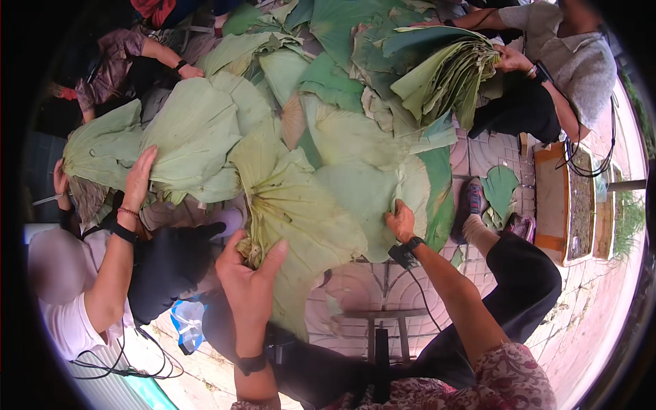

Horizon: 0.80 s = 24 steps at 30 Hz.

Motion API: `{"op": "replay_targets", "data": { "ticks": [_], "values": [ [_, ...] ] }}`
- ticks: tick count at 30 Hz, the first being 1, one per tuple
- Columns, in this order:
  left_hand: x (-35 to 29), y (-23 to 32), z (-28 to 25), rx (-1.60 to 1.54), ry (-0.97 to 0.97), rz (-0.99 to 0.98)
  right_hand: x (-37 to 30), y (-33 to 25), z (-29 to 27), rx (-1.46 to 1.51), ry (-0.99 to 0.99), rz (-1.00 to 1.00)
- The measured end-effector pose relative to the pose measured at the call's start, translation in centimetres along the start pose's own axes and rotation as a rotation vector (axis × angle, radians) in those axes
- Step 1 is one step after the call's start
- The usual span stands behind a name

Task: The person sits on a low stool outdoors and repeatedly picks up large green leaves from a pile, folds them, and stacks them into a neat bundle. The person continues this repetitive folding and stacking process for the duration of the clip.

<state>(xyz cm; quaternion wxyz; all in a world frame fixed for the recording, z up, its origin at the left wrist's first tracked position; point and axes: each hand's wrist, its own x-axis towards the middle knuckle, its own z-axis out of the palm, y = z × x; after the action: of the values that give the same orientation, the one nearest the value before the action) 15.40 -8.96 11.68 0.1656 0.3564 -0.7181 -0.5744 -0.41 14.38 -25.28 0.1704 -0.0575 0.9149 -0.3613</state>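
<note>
My left hand [247,280] is closed around the bunched, creased middle of a pale green lotus leaf [301,212], which fans out to the right and hangs down in front of me. To its right, my right hand [402,223] pinches the near part of another broad lotus leaf [362,191] lying on the pile. Its thumb points up on the leaf's surface, while the other fingers are partly hidden. Beyond both hands spreads a heap of overlapping lotus leaves [335,82], some pale and some darker green, a few brown at the edges.
At the left, a person [102,273] holds pale leaves [195,137]. Another person [574,61] at the far right grips a folded leaf stack [444,75]. More people sit at the far left. Soil-filled planter boxes [567,205] stand right, and a blue-white bag [188,324] lies on the paving.
</note>
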Motion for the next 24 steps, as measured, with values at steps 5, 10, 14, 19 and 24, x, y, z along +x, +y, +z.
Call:
{"op": "replay_targets", "data": {
  "ticks": [5, 10, 14, 19, 24],
  "values": [
    [0.1, 0.4, 0.4, -0.01, -0.016, 0.076, -7.3, 5.6, -0.5, -0.09, -0.177, 0.018],
    [0.3, -0.6, 0.2, 0.017, -0.017, 0.135, -9.5, 5.6, -3.9, -0.188, -0.328, 0.055],
    [0.2, 0.3, 0.6, 0.048, 0.006, 0.169, -6.3, 9.1, -7.7, -0.182, 0.069, 0.092],
    [1.0, 0.5, 0.6, 0.107, 0.185, 0.229, -5.2, 11.2, -8.5, -0.3, 0.337, -0.021],
    [0.9, 0.6, 1.1, 0.112, 0.289, 0.333, -5.8, 4.5, -4.5, -0.165, -0.291, 0.151]
  ]
}}
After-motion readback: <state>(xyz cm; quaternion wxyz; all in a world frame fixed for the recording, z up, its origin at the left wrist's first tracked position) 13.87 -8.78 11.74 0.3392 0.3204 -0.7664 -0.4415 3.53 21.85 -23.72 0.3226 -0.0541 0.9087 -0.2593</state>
